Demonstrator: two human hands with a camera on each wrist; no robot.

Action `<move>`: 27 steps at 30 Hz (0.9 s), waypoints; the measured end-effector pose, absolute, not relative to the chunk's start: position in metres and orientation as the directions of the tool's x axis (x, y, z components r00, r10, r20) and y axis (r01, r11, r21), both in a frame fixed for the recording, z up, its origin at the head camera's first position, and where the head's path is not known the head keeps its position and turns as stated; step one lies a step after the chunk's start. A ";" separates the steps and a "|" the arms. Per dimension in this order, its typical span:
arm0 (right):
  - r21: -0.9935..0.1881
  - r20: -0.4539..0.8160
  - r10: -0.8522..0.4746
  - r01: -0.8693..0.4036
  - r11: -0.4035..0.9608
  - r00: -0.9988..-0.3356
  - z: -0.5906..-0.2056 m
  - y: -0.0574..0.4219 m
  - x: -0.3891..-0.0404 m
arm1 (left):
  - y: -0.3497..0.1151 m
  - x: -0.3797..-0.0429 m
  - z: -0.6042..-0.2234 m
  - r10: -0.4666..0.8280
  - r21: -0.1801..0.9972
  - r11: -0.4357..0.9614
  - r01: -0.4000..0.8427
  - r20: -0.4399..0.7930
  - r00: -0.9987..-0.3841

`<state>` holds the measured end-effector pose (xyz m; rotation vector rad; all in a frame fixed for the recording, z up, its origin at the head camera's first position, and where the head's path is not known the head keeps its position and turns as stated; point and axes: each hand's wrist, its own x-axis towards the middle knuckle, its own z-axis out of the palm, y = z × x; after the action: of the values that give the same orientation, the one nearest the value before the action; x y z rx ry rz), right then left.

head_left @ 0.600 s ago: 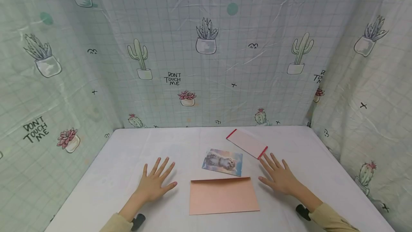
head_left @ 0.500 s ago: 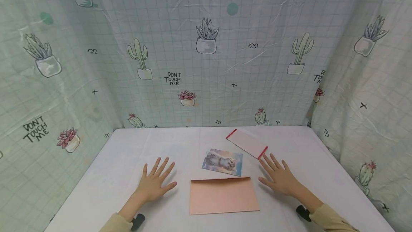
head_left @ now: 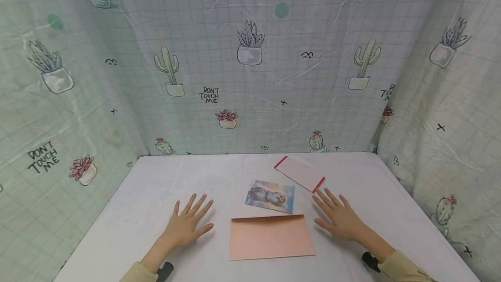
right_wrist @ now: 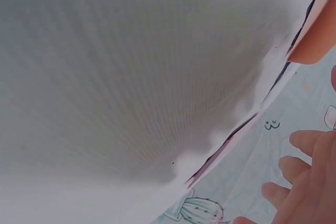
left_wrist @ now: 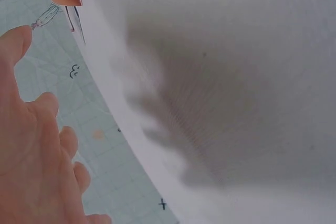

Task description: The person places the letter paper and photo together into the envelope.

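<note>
One peach envelope near a picture card, interior unclear.

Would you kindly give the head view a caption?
Spread left hand and right hand flank peach envelope and animal-picture card; red-edged slip beyond.

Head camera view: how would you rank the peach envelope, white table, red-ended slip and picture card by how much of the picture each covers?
Largest to smallest:
1. white table
2. peach envelope
3. picture card
4. red-ended slip

The slip lies farther back than the card, so their true order is unsure.
</note>
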<state>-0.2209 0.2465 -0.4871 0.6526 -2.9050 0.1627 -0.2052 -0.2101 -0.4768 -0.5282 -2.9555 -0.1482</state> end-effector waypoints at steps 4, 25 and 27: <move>-0.056 0.197 -0.438 -0.456 0.888 -0.877 -0.487 0.246 -0.220 | -0.212 -0.204 -0.479 0.346 0.074 0.930 0.359 0.149 -0.926; 0.057 0.316 -0.576 -0.591 0.805 -0.754 -0.484 0.231 -0.214 | -0.196 -0.195 -0.475 0.456 0.078 0.870 0.487 0.247 -0.855; 0.048 0.314 -0.576 -0.594 0.803 -0.754 -0.484 0.230 -0.214 | -0.195 -0.195 -0.474 0.466 0.074 0.865 0.497 0.252 -0.848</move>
<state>-0.2136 0.2301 -0.4839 0.8932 -2.6767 0.0779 -0.1949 -0.1946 -0.4742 -0.7365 -2.8120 -0.2006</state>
